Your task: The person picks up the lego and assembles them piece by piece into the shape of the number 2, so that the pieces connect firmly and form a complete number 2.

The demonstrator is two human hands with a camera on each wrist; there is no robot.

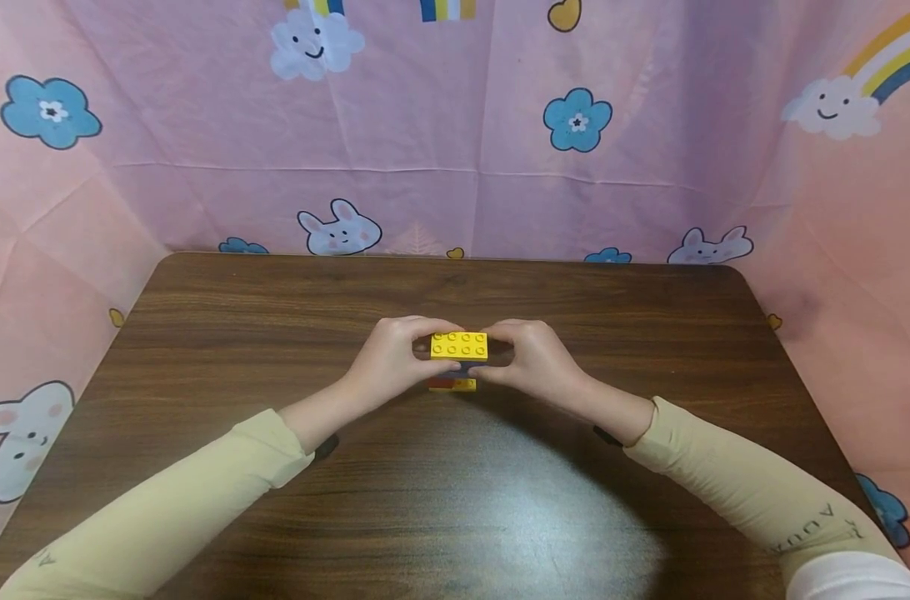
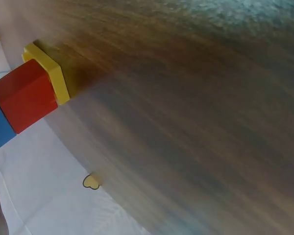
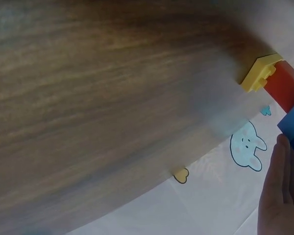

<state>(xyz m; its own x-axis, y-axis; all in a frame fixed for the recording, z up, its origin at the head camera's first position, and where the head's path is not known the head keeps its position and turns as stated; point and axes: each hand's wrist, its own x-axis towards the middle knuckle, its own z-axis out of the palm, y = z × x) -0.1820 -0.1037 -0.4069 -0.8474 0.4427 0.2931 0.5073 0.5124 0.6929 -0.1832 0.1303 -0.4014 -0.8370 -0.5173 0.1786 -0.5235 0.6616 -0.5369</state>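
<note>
A stack of toy building bricks stands at the middle of the table. On its top is a yellow brick (image 1: 458, 346) with round studs. Below it come a blue brick (image 3: 293, 120), a red brick (image 2: 27, 95) and a thin yellow brick (image 3: 258, 74) at the bottom, set partly out to the side with studs showing. My left hand (image 1: 393, 354) pinches the stack from the left, thumb in front and fingers behind. From the right, my right hand (image 1: 537, 358) grips it in the same way. The fingertips behind the stack are mostly hidden.
Dark brown wood covers the table (image 1: 312, 517), with a bright glare patch in front of the stack. A pink printed cloth (image 1: 425, 108) with clouds, flowers and rabbits hangs behind and at both sides of the table.
</note>
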